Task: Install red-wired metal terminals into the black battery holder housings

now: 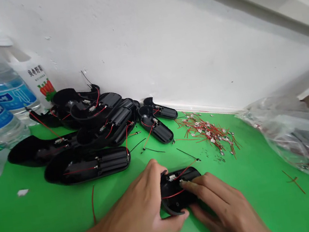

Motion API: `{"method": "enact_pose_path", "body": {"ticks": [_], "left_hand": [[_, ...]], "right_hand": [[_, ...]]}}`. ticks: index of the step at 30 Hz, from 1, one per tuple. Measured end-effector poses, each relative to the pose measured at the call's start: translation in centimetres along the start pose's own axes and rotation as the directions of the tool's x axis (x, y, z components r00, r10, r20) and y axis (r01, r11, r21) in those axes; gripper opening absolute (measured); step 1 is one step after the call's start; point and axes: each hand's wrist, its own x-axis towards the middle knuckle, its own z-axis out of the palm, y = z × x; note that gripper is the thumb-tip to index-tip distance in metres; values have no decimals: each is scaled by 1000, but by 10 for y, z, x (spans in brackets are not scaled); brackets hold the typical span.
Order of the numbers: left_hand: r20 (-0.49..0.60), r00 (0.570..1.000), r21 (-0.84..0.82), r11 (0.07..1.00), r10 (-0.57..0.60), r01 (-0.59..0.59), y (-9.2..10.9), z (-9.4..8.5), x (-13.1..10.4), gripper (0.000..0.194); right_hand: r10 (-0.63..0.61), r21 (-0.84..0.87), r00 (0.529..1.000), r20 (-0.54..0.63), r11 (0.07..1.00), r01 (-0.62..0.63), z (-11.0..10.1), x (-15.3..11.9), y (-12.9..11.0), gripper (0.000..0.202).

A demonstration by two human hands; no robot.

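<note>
A black plastic housing half [175, 204] with red wires and a small white connector [172, 177] is between my two hands, just above the green tabletop. My left hand [147, 202] grips its curved left end, thumb below and fingers above. With its fingertips, my right hand [219, 199] presses inside the shell near a metal contact and holds the right side; the thumb lies underneath. A red wire runs from the shell to a small dark part with a black lead [198, 160] beyond it. What the right fingertips touch exactly is partly hidden.
Several similar black housings [89, 164] are piled at the left back. Loose red wires with metal tabs [207, 129] lie in a heap at the back right. Water bottles [9, 95] stand at the far left, a clear plastic bag [300, 140] at the right, against a white wall [161, 45].
</note>
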Motion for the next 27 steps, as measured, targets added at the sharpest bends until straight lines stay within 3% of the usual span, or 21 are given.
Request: {"method": "enact_pose_path", "body": {"ticks": [8, 16, 21, 27], "left_hand": [[13, 1000, -26, 1000, -2, 3, 0, -3, 0, 44], [24, 999, -59, 998, -31, 33, 2, -5, 1, 43], [57, 997, -66, 996, -48, 51, 1, -6, 1, 43], [66, 998, -46, 999, 9, -6, -2, -5, -2, 43]], "right_hand": [[-9, 123, 999, 48, 992, 3, -4, -3, 4, 29], [-18, 180, 999, 27, 984, 13, -4, -11, 6, 51], [14, 217, 1000, 16, 976, -17, -2, -13, 6, 51], [66, 229, 993, 93, 970, -86, -8, -14, 11, 42]]}}
